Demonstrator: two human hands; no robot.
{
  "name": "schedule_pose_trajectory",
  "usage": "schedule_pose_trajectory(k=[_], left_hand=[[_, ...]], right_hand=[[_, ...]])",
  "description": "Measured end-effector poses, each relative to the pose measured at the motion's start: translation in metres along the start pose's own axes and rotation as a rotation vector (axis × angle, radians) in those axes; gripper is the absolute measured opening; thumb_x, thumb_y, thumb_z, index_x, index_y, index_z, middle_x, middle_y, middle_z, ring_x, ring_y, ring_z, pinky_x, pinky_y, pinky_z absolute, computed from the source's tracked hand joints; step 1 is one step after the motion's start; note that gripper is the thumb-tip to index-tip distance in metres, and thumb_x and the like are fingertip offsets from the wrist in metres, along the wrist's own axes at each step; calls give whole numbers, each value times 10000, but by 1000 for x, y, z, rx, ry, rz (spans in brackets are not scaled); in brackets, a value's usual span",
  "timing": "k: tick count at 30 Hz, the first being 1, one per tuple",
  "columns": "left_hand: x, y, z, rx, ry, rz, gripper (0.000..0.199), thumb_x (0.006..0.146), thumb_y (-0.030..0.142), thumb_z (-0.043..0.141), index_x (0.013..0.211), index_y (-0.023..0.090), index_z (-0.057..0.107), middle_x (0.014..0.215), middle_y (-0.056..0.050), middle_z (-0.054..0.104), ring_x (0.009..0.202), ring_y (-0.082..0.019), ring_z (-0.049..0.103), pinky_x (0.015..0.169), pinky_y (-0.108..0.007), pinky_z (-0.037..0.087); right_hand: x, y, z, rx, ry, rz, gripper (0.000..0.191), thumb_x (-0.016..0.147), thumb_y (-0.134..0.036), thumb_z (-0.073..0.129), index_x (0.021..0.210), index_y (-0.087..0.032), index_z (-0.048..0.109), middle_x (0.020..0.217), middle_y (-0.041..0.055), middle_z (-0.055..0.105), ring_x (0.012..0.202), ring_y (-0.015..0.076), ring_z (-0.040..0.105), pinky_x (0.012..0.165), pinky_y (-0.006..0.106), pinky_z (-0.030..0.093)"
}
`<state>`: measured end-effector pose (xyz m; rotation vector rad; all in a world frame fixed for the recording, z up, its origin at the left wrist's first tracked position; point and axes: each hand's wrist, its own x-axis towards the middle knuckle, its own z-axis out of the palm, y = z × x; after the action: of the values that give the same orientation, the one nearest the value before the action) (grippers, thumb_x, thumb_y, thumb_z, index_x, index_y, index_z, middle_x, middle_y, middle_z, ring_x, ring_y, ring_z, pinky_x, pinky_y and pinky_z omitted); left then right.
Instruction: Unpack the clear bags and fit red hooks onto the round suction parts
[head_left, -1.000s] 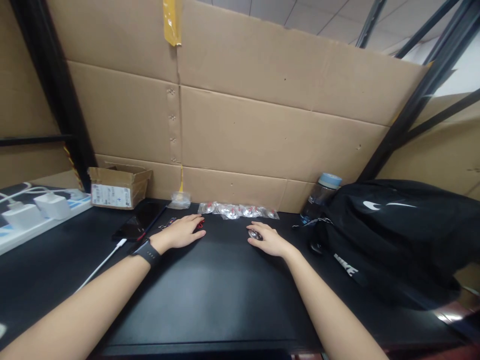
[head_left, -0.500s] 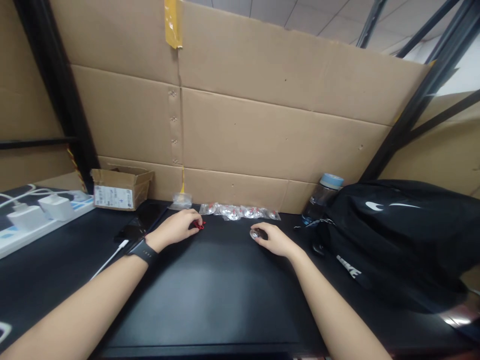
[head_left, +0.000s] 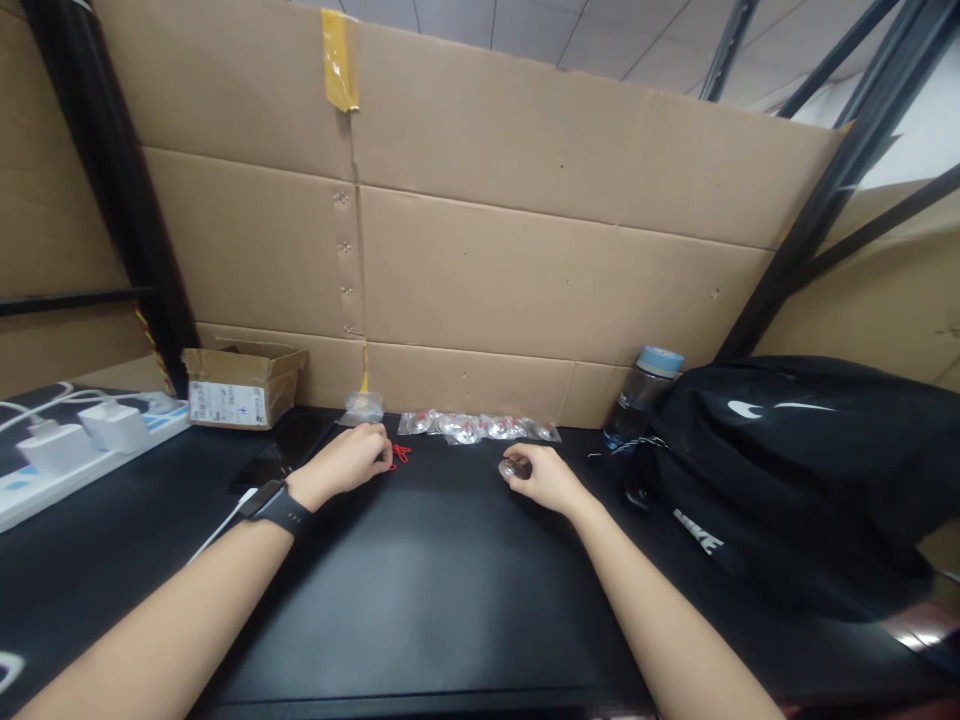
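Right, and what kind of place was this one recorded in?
Probably a makeshift workstation in a workshop or storeroom: a black desk walled with cardboard, a dark metal frame beside it, and a power strip at one side.

A black desk (head_left: 420,610) with a smooth, faintly shiny top spreads across the lower view, its straight near edge running along the bottom. Behind its far edge rises a tall wall of tan cardboard (head_left: 570,300), crossed by long horizontal creases and split left of centre by a vertical seam, with glossy yellow tape (head_left: 341,62) at the top. A dark post (head_left: 112,170) leans at the left and another dark post (head_left: 810,230) at the right, with more cardboard beyond each. Above the wall, a grey surface (head_left: 517,25) is divided by thin lines into panels. Soft light falls on the desk; the upper right corner is pale and bright.
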<state>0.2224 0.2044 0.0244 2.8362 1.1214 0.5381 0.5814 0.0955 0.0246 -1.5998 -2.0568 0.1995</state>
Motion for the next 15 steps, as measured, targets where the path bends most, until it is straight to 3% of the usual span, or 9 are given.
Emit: schedule_pose_trajectory(k=[4, 8, 15], left_hand=[[0, 5, -1, 64, -2, 43, 222, 924, 295, 501, 799, 214, 666, 923, -83, 640, 883, -232, 600, 797, -339, 437], [4, 19, -1, -17, 93, -3, 241, 983, 336, 433, 885, 223, 622, 961, -61, 653, 952, -233, 582, 849, -352, 400], [9, 42, 6, -143, 127, 19, 231, 951, 444, 539, 955, 260, 677, 1030, -39, 694, 1076, -247, 560, 954, -399, 318]], right_hand=[[1, 1, 1, 74, 43, -4, 307, 747, -276, 684, 1043, -194, 698, 964, 51, 745, 818, 186, 684, 801, 295, 526], [1, -2, -1, 97, 118, 17, 324, 739, -303, 697, 1050, -211, 693, 991, 47, 742, 808, 186, 681, 795, 309, 531], [2, -17, 4, 234, 185, -13, 315, 725, -317, 715, 1021, -217, 685, 955, 36, 733, 783, 183, 673, 736, 297, 537]])
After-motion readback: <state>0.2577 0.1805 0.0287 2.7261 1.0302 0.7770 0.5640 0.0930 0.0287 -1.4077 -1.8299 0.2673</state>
